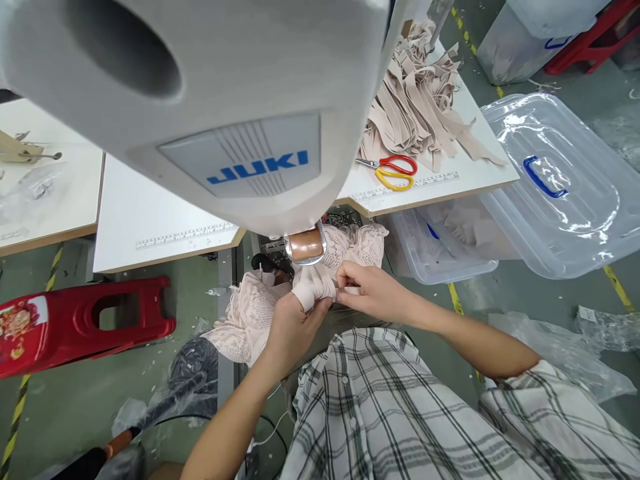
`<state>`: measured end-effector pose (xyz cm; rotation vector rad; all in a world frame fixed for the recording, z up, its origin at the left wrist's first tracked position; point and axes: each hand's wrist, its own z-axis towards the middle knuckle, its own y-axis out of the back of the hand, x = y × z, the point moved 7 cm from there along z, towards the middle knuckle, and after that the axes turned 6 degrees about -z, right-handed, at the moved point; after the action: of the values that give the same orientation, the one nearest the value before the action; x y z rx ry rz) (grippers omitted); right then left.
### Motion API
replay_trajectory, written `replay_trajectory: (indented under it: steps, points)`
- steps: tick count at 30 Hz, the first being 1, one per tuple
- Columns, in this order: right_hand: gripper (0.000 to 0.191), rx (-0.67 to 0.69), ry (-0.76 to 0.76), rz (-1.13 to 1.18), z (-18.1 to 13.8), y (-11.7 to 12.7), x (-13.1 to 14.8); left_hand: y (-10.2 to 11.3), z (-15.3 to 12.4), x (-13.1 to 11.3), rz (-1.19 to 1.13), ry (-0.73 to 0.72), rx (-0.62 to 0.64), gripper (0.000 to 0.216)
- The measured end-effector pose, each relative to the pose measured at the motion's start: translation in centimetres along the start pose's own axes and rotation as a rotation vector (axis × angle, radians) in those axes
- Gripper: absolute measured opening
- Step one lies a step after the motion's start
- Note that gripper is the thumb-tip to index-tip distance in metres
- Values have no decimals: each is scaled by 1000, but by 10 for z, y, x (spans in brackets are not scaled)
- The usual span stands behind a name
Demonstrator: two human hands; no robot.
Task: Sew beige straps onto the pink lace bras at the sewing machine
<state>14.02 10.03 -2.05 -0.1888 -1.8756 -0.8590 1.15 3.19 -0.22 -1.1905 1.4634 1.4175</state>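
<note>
A pale pink lace bra (247,317) hangs in front of the sewing machine (330,60), its cups spread to both sides. My left hand (295,327) grips a folded part of the bra's smooth fabric, thumb on top, just below the machine's copper-coloured guard (306,245). To the right of it, my right hand (367,290) is closed in a pinch on the same fabric, close to my left thumb. The machine head hides the area behind the guard, and the fingertips under the cloth are out of sight.
Beige fabric strips (415,100) are heaped on the right tabletop, near red-and-yellow scissors (395,172). A clear plastic lid (565,180) lies over an open bin (440,243) at right. On the floor at left is a red stool (135,313). A white tabletop (145,207) extends left.
</note>
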Motion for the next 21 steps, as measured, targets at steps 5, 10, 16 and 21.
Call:
replay_trajectory:
  steps: [5,10,16,21]
  points:
    - [12,86,62,55,7,0,0,3,2,5,-74,113,-9,17]
    - [19,81,-66,256,9,-4,-10,3,6,15,-231,216,-12,21]
    - [25,66,-206,489,2,-15,-20,-1,8,28,-379,297,-41,27]
    - [18,-100,-86,228,-1,-1,-5,-4,7,29,-456,321,-176,28]
